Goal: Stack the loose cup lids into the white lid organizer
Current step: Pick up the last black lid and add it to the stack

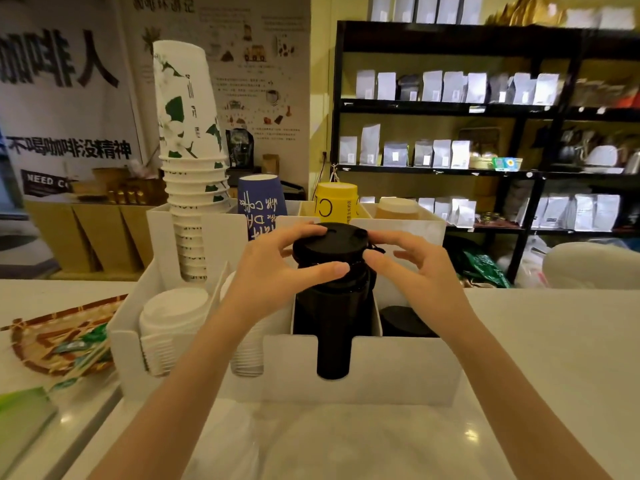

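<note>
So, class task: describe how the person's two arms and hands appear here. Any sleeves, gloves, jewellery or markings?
Both arms are bare from the bottom edge of the view up to the wrists; no sleeves show. The left hand and right hand wear no gloves, and no rings, watch or bracelets are visible. The fingernails look short and unpainted. No markings show on either forearm.

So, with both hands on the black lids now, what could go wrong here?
The black lid stack rises well above the white lid organizer, and its top looks uneven, so it may lean or spill. The left hand and right hand press only near the top; lids lower down could shift.
</note>
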